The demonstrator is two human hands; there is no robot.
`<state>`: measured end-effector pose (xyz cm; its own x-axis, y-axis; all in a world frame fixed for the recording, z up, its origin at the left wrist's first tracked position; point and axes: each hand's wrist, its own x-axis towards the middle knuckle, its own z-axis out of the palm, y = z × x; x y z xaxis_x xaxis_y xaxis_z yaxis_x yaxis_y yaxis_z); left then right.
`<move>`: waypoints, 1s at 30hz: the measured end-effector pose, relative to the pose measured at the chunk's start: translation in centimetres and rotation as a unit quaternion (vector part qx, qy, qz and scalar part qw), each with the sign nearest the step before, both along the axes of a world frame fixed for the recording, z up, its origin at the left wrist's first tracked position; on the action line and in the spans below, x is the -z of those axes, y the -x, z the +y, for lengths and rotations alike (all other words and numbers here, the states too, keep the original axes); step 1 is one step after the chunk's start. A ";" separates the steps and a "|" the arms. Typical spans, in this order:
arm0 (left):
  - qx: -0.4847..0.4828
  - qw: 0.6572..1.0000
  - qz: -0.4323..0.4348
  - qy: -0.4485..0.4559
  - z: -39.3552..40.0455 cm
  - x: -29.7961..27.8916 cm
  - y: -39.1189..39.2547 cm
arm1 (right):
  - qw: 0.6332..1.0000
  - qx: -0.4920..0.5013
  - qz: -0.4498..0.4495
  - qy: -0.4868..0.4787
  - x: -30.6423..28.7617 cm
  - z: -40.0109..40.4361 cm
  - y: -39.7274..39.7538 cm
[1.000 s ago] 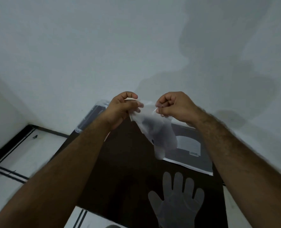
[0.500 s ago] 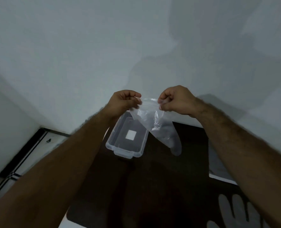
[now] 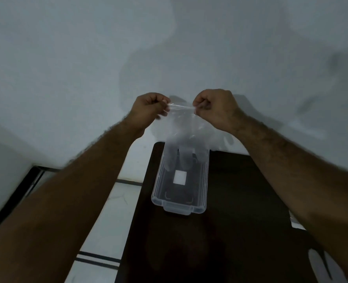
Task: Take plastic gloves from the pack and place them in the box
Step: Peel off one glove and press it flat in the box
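A clear plastic glove (image 3: 184, 135) hangs by its cuff between my two hands, fingers pointing down. My left hand (image 3: 148, 110) pinches one corner of the cuff and my right hand (image 3: 214, 107) pinches the other. The glove's fingertips dangle over the far end of a clear plastic box (image 3: 203, 193), which stands open on the dark table (image 3: 240, 231) with a white label on its bottom. The pack is hidden from view. Another clear glove (image 3: 320, 264) lies flat at the table's near right, partly behind my right forearm.
A pale wall fills the upper part of the view, close behind the table's far edge. White floor tiles with dark lines (image 3: 107, 211) lie left of the table. A white sheet edge (image 3: 294, 223) peeks out by my right forearm.
The view and both hands have swung left, bringing the glove from over the pack to above the box. The glove has been spread out and hangs straight, and the pack has left the view.
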<state>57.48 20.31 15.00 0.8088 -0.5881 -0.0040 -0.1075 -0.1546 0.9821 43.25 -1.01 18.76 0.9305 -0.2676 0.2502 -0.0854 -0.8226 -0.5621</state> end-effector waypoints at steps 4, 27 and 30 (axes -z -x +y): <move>0.001 1.000 -0.009 0.022 0.5 0.0 -0.1 | 1.000 -0.008 -0.012 -0.013 0.7 0.9 1.3; 0.192 0.910 -0.267 -0.253 6.3 16.1 9.6 | 0.965 -0.139 0.211 0.069 17.9 6.7 10.8; 0.234 0.851 -0.350 -0.314 5.6 16.7 9.8 | 0.950 -0.173 0.225 0.126 19.4 6.8 10.7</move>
